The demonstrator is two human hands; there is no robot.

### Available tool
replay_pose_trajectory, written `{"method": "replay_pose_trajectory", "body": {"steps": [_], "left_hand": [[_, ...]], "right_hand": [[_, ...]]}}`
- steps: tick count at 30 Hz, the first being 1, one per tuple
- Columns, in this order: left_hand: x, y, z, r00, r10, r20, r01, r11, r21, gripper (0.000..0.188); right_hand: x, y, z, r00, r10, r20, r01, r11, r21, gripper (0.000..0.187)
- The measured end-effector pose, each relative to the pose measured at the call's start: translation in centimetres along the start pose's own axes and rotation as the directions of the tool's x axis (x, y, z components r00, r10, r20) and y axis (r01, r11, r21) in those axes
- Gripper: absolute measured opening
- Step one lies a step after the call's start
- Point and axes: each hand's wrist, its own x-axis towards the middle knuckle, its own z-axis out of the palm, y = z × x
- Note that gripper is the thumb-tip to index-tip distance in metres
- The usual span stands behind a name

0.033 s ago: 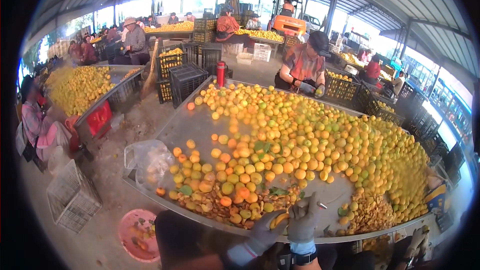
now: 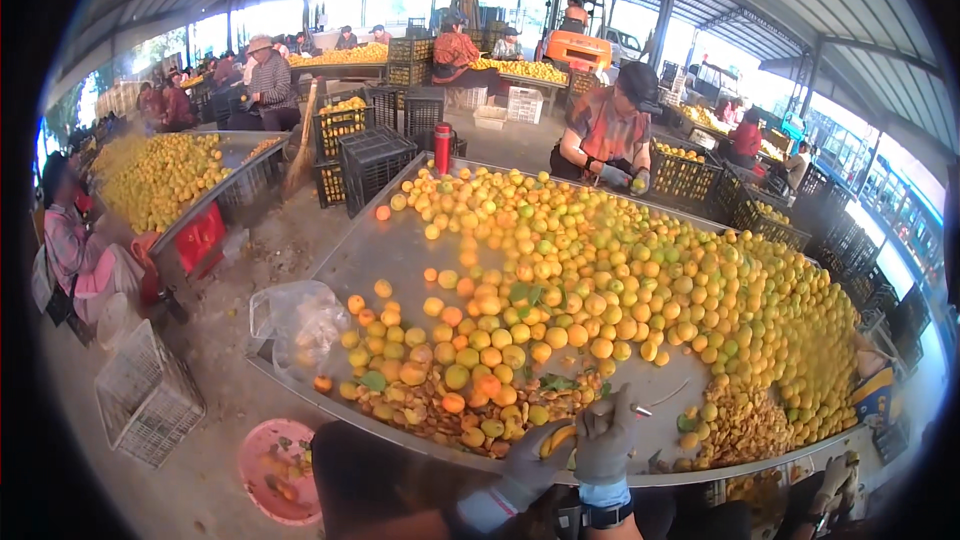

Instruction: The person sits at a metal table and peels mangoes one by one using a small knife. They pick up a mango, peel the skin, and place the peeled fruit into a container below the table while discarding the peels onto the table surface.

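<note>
Left hand (image 2: pixel 528 462), grey-gloved: my grip is clasping a yellow-orange fruit (image 2: pixel 557 441) at the near edge of the worktop (image 2: pixel 385 250) (my hand is hiding most of it, so I cannot tell whether it is whole).

Right hand (image 2: pixel 606 432), likewise gloved: my grip is curling around a slim tool (image 2: pixel 642 411), whose metallic end is sticking out toward the right.

Done, as I am judging it: brownish-orange pieces (image 2: pixel 745 425) are lying heaped at right front, and scattered pieces (image 2: pixel 400 405) are lying among fruit at left front.

Outstanding: whole fruits (image 2: pixel 620 275), yellow to greenish, are covering much of the worktop, so far more is waiting than is finished.

Pink basin (image 2: pixel 252 448): standing on the floor (image 2: pixel 220 340) at left, holding some scraps I am not managing to identify.
</note>
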Motion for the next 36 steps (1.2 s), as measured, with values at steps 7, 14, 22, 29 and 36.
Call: {"method": "replay_pose_trajectory", "body": {"steps": [7,14,22,29,36], "left_hand": [[0.1,-1.8,-0.2,0.922,-0.355,0.153,0.382,0.78,-0.495,0.028],[2.8,-0.7,0.6,0.598,-0.647,0.473,0.703,0.14,-0.697,0.02],[6.3,-15.0,2.6,0.987,-0.145,0.073,0.147,0.989,-0.019,0.027],[9.4,-4.7,0.6,0.963,-0.224,-0.148,0.232,0.972,0.037,0.035],[7.1,-2.5,1.4,0.936,-0.346,-0.065,0.325,0.919,-0.222,0.039]], "right_hand": [[3.4,6.4,-3.5,0.852,-0.477,0.216,0.502,0.624,-0.599,0.039],[4.1,2.5,-1.7,0.992,0.052,0.112,-0.079,0.964,0.256,0.043],[7.0,5.6,-1.9,0.988,0.125,0.092,-0.121,0.992,-0.044,0.044],[6.9,6.6,-8.1,0.995,0.093,-0.034,-0.091,0.728,-0.68,0.012],[3.2,6.2,-5.9,0.97,0.241,0.009,-0.205,0.842,-0.499,0.009]]}}
